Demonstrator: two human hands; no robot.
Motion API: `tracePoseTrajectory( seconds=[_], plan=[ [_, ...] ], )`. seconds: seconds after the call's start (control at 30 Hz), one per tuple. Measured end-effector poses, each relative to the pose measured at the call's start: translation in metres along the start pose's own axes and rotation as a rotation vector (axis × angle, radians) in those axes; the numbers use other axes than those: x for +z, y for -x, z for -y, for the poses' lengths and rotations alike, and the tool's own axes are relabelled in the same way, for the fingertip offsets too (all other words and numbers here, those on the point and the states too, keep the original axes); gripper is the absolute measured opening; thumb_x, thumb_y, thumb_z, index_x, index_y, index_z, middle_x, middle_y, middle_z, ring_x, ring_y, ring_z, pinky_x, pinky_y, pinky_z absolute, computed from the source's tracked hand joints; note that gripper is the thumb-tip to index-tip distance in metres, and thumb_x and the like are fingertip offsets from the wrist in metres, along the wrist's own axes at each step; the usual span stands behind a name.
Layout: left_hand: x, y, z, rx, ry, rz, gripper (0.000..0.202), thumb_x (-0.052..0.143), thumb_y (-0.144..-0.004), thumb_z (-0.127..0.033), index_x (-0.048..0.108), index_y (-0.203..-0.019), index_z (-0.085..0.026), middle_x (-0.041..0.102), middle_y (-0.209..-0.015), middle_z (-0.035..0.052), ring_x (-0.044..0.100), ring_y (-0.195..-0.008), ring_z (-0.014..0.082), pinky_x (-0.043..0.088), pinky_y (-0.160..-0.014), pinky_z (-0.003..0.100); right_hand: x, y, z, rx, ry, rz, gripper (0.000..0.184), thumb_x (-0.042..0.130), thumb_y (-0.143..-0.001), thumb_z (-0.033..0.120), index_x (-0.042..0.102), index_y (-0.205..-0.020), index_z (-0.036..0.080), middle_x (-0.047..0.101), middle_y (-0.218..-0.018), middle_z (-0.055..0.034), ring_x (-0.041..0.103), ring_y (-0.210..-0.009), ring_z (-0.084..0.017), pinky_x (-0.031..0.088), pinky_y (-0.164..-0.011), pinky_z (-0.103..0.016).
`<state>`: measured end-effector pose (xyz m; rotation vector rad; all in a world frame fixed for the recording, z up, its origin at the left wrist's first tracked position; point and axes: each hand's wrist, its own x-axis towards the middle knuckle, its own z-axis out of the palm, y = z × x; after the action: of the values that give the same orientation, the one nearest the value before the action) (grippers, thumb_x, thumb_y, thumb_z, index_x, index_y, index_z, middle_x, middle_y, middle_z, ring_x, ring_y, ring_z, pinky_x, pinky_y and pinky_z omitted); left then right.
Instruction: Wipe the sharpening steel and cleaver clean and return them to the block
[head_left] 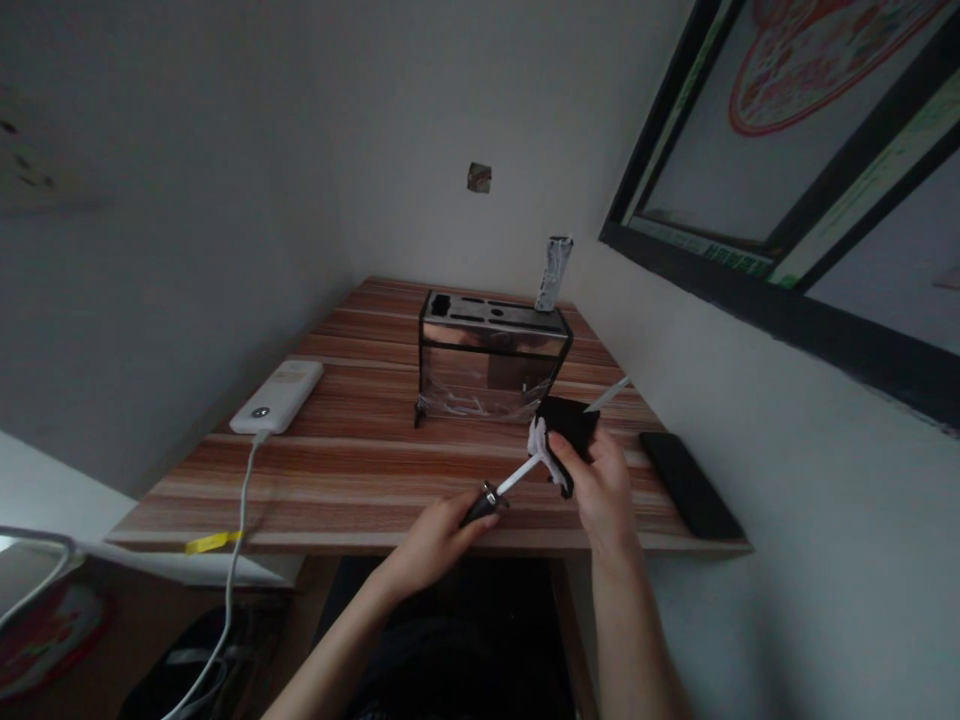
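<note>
My left hand (442,540) is closed around the dark handle of a honing steel (519,474), just over the front of the table. The long pale rod slants up to the right. My right hand (600,480) pinches a black cloth (568,425) with a whitish part along its left side, wrapped about the rod. Beyond the cloth the rod's far end sticks out. Behind my hands stands a knife block (491,340) with a slotted metal top and a shiny, see-through-looking front. A plastic-wrapped handle (554,272) rises from its right end.
On the left of the wood-striped table (360,470) lies a white power bank (277,397) with a white cable (244,510) running off the front edge, a yellow tag (213,542) beside it. A black phone (690,485) lies at the right, near the wall.
</note>
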<state>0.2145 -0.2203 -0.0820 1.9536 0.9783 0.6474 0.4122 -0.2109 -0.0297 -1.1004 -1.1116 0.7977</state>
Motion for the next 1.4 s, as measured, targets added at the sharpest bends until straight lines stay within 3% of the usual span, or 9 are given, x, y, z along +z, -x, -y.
tracePoseTrajectory(
  seconds=[0.27,0.47,0.73,0.97,1.13,1.4],
  plan=[
    [-0.002,0.001,-0.003,-0.016,-0.011,0.019,0.032,0.042,-0.09,-0.041,0.061,-0.099,-0.017,0.066,-0.087,0.0038,0.059,-0.081,0.018,0.043,-0.077,0.025,-0.014,-0.021,0.019,-0.168,0.074,-0.128,0.024,0.066,-0.076,0.04,0.064,-0.087,0.019,0.066,-0.074,-0.0023,0.06,-0.064,-0.016,0.049,-0.056,-0.026],
    [-0.002,0.002,-0.003,-0.033,-0.029,0.036,0.032,0.042,-0.09,-0.04,0.061,-0.1,-0.017,0.066,-0.087,0.0034,0.058,-0.078,0.0171,0.043,-0.075,0.024,-0.024,-0.035,0.025,-0.223,0.033,-0.187,0.027,0.064,-0.077,0.042,0.064,-0.092,0.019,0.066,-0.083,-0.0033,0.062,-0.073,-0.017,0.05,-0.065,-0.029],
    [-0.001,0.002,-0.002,-0.012,-0.089,0.044,0.029,0.04,-0.091,-0.039,0.059,-0.095,-0.017,0.063,-0.083,0.0029,0.058,-0.078,0.0172,0.042,-0.073,0.024,-0.01,-0.034,0.016,-0.288,0.07,-0.341,0.028,0.061,-0.079,0.045,0.066,-0.087,0.019,0.065,-0.083,-0.0024,0.062,-0.08,-0.017,0.048,-0.074,-0.03],
    [-0.001,0.002,-0.003,-0.012,-0.031,-0.001,0.03,0.041,-0.091,-0.04,0.06,-0.099,-0.018,0.066,-0.091,0.0047,0.061,-0.084,0.0187,0.043,-0.079,0.025,0.013,-0.012,0.006,-0.187,0.099,-0.192,0.028,0.06,-0.08,0.045,0.065,-0.084,0.018,0.066,-0.074,-0.0025,0.06,-0.069,-0.016,0.049,-0.064,-0.028],
    [0.0,0.001,-0.004,-0.037,-0.007,0.011,0.032,0.041,-0.091,-0.039,0.059,-0.102,-0.015,0.064,-0.082,0.004,0.059,-0.074,0.0169,0.043,-0.066,0.023,0.02,0.005,-0.006,-0.092,0.146,-0.103,0.028,0.062,-0.078,0.045,0.063,-0.085,0.018,0.064,-0.071,-0.0031,0.058,-0.062,-0.015,0.048,-0.055,-0.026],
    [0.001,-0.001,-0.004,-0.057,0.031,-0.014,0.028,0.042,-0.089,-0.039,0.056,-0.089,-0.014,0.058,-0.066,0.0006,0.053,-0.059,0.0143,0.04,-0.055,0.021,0.04,0.031,-0.013,0.032,0.113,0.037,0.032,0.067,-0.073,0.038,0.061,-0.096,0.018,0.07,-0.094,-0.008,0.066,-0.084,-0.022,0.052,-0.077,-0.035]
  ],
)
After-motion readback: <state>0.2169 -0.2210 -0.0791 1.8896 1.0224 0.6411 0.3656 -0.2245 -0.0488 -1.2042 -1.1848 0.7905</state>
